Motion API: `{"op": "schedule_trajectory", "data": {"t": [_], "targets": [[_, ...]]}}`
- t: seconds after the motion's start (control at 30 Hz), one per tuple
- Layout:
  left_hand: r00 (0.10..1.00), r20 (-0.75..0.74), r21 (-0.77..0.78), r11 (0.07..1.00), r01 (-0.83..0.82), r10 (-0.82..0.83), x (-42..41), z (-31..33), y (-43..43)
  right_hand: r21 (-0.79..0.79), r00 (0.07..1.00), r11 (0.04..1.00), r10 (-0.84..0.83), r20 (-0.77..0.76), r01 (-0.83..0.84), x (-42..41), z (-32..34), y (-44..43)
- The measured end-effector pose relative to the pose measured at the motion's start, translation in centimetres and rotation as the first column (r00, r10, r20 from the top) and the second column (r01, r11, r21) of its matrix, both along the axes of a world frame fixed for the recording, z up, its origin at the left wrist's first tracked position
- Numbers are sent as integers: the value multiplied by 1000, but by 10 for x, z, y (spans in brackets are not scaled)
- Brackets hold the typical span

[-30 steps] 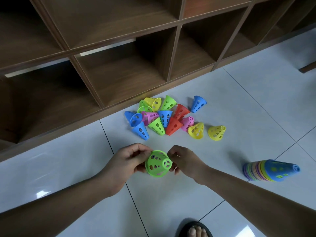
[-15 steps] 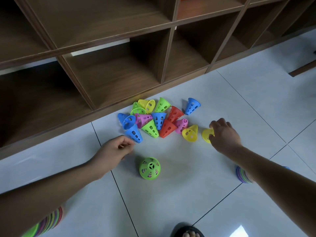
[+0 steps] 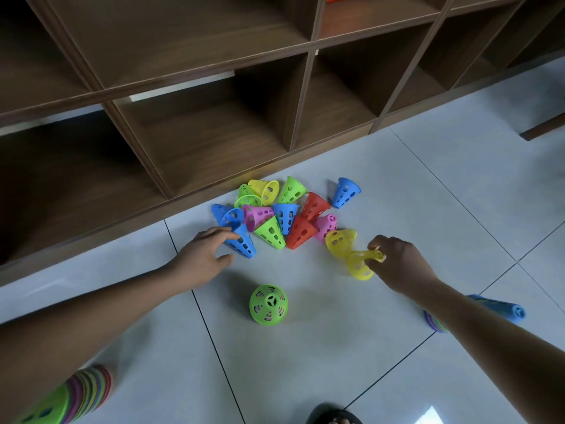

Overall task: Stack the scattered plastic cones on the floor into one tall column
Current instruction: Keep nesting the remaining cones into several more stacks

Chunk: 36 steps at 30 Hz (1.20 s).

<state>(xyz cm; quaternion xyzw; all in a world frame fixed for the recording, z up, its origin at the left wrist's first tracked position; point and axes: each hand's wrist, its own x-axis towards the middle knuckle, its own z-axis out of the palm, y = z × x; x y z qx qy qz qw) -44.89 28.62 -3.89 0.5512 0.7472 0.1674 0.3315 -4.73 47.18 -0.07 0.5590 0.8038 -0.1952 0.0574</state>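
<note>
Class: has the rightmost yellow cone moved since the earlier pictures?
Yes. The right hand grips the yellow cone and has pulled it nearer the person; before, it lay level with the second yellow cone, to its right.

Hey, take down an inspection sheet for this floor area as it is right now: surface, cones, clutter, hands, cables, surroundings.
Surface: pale tiled floor, glossy, with dark grout lines.
Job's things: loose cone pile beside the shelf; green cone standing alone, narrow end up; blue-topped stack lying on its side behind the right forearm; green-topped stack lying at bottom left.
Clutter: nothing seen.
Hands: left hand open at a blue cone, not gripping it; right hand pinches a yellow cone.
Cables: nothing seen.
Surroundings: wooden cubby shelf; sandalled foot at the bottom edge.
</note>
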Motion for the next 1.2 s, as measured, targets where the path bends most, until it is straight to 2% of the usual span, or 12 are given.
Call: {"op": "schedule_trajectory", "data": {"t": [0.17,0.3,0.4,0.57,0.77,0.93,1.0,1.07,1.2], "targets": [[1000,5,26,1000,-1,1,4,0,-4,62,983,997,51,-174,-41,-20,46,-40],[993,71,43,994,-96,93,10,9,-9,-31,905,977,184,-384,-212,-49,84,-73],[954,195,53,969,-242,228,12,18,-16,-37,829,937,289,-480,-348,-69,101,-94],[864,381,43,927,-372,329,13,34,-25,-39,768,897,353,-535,-440,-86,99,-112],[763,533,41,889,-456,366,17,52,-30,-37,774,892,370,-513,-451,-89,87,-118],[665,659,41,866,-499,352,25,79,-29,-24,828,940,287,-481,-340,-82,69,-101],[639,696,45,868,-494,328,31,88,-29,58,876,951,302,-376,-303,-75,49,-85],[638,716,49,891,-452,285,40,96,-29,122,930,949,311,-195,-292,-67,27,-66],[700,691,18,963,-269,183,60,100,-34,151,942,930,333,36,-334,-51,-8,-31]]}}
